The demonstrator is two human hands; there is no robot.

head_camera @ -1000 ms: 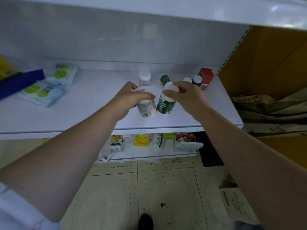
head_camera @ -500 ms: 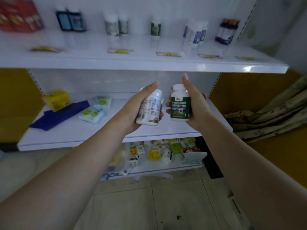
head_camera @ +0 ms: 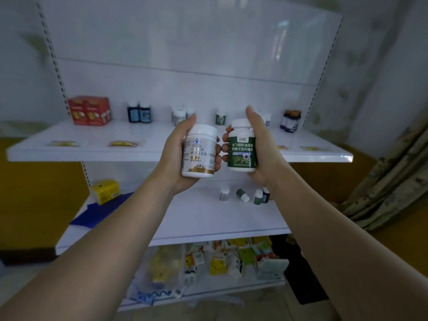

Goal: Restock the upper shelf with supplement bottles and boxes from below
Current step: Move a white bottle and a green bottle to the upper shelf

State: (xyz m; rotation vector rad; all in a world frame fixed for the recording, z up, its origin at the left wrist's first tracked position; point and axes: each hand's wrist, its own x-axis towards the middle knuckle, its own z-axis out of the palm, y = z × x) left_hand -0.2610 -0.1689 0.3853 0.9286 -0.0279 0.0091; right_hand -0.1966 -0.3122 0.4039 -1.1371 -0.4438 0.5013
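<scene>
The left hand (head_camera: 178, 154) is gripping a white plastic bottle with a white cap and a white-and-gold label (head_camera: 200, 151). One digit is pointing up beside the cap, and the fingertips are curling round the bottle's right edge. The right hand (head_camera: 261, 149) is clamping a white-capped plastic bottle with a dark green label (head_camera: 242, 147) in the same way, with its fingertips showing on the left edge.

Both bottles are standing upright and close together, labels facing the camera. They are being held in the air in front of the white upper shelf (head_camera: 92, 137), level with its front lip. Both forearms are reaching up and forward from the lower corners of the view, converging.

The two sets of fingertips are lying just beside each other between the bottles (whether they are touching is unclear). The white bottle's print is blurring out. Small bottles at the back of the upper shelf are soft, and those behind the right hand are partly hidden. Below, on the white middle shelf (head_camera: 208, 223), four small bottles (head_camera: 257, 197) are waiting, one on its side.
</scene>
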